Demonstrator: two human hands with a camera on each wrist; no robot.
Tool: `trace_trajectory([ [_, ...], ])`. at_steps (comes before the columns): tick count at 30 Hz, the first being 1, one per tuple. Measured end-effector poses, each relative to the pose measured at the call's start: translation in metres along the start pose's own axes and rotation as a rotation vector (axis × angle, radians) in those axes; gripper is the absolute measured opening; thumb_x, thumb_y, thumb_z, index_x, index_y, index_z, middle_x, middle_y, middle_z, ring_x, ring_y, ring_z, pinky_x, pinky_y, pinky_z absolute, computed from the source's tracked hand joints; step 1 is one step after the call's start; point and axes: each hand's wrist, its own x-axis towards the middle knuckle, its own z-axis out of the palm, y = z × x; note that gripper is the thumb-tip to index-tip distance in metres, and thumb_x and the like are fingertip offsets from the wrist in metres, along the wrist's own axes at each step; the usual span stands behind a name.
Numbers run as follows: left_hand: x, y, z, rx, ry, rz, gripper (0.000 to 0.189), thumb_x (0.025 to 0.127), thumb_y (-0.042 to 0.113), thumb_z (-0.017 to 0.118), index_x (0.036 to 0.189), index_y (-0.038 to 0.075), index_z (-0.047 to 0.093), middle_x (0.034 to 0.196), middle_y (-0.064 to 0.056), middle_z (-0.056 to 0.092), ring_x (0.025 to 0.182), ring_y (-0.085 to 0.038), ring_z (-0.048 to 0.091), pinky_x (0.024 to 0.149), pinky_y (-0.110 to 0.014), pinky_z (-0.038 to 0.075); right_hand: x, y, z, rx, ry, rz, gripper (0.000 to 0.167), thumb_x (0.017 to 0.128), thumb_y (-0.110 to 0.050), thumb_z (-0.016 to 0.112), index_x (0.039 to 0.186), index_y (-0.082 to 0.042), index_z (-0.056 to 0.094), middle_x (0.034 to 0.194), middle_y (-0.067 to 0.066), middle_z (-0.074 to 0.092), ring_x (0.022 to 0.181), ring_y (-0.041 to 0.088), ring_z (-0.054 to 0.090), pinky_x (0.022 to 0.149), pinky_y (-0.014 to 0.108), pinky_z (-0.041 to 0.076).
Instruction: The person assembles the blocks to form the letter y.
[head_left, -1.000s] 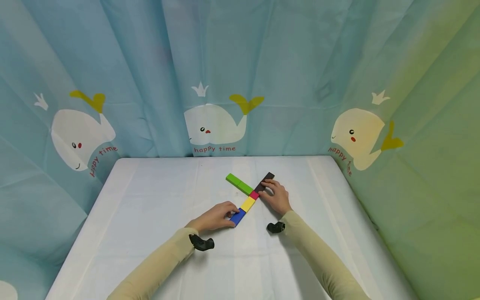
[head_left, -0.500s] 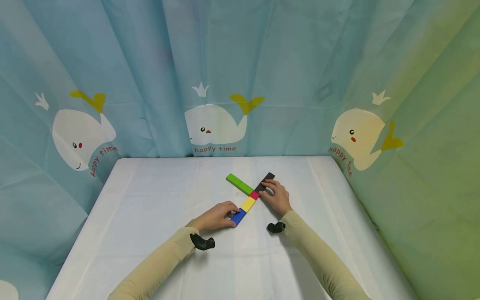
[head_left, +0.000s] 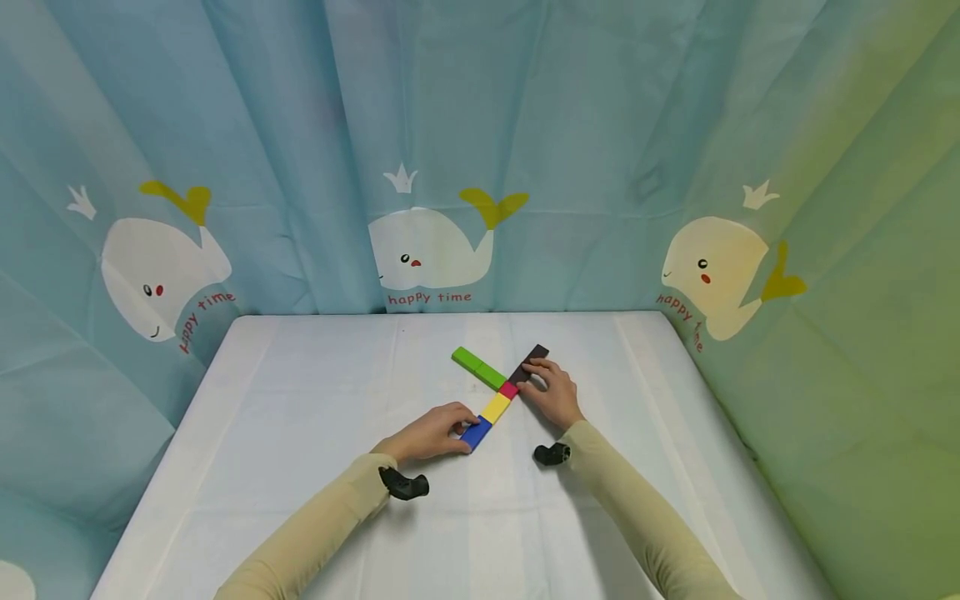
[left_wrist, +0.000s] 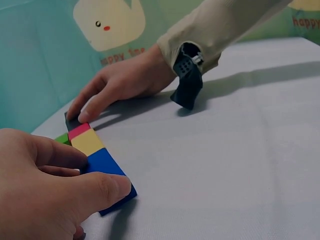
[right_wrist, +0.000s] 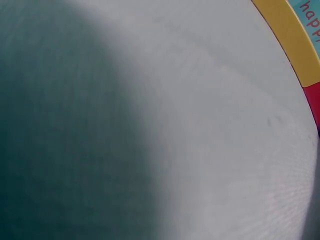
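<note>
Flat coloured blocks lie end to end in a slanting row on the table. At its near end my left hand (head_left: 429,435) pinches the blue block (head_left: 476,434), thumb (left_wrist: 112,187) on its near end and a finger at its side. Beyond come the yellow block (head_left: 496,407) and the small red block (head_left: 508,390). My right hand (head_left: 555,397) holds the black block (head_left: 537,353) at the far end between thumb and fingers, covering part of it. Two green blocks (head_left: 480,369) branch off leftward from the red one. The right wrist view shows yellow and red edges, but no hand.
A white cloth covers the table (head_left: 315,358). Blue-green curtains (head_left: 600,125) with whale prints stand behind and at both sides. A black wrist device (head_left: 403,483) sits on the left sleeve, another black device (head_left: 552,454) on the right.
</note>
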Motion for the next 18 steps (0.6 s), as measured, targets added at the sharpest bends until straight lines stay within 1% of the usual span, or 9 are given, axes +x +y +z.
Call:
trace_trajectory([
  [7,0.0,-0.0001,0.0001,0.006,-0.001,0.002,0.046,0.089,0.027,0.073,0.13,0.011,0.06,0.122,0.001,0.058,0.099,-0.004,0.055,0.088,-0.023,0.048,0.0009,0.0015,0.0003,0.005,-0.001,-0.01,0.046,0.091,-0.034,0.07,0.131,-0.011,0.063,0.143,0.01,0.048,0.132,0.035,0.039,0.101,0.056,0.026],
  [14,0.001,0.0012,-0.0009,0.005,-0.004,-0.014,0.047,0.089,0.029,0.074,0.13,0.012,0.06,0.121,0.003,0.058,0.098,-0.004,0.054,0.088,-0.023,0.047,0.0009,0.002,-0.0015,0.009,0.003,-0.017,0.047,0.091,-0.034,0.07,0.131,-0.011,0.063,0.143,0.01,0.048,0.132,0.035,0.039,0.101,0.056,0.026],
  [18,0.0012,0.0033,-0.0021,0.009,0.003,-0.014,0.048,0.088,0.028,0.075,0.13,0.011,0.06,0.121,0.001,0.059,0.099,-0.005,0.055,0.088,-0.024,0.048,0.0018,0.0011,-0.0028,0.018,0.01,-0.019,0.047,0.09,-0.034,0.07,0.131,-0.011,0.063,0.142,0.009,0.049,0.132,0.035,0.039,0.101,0.056,0.026],
])
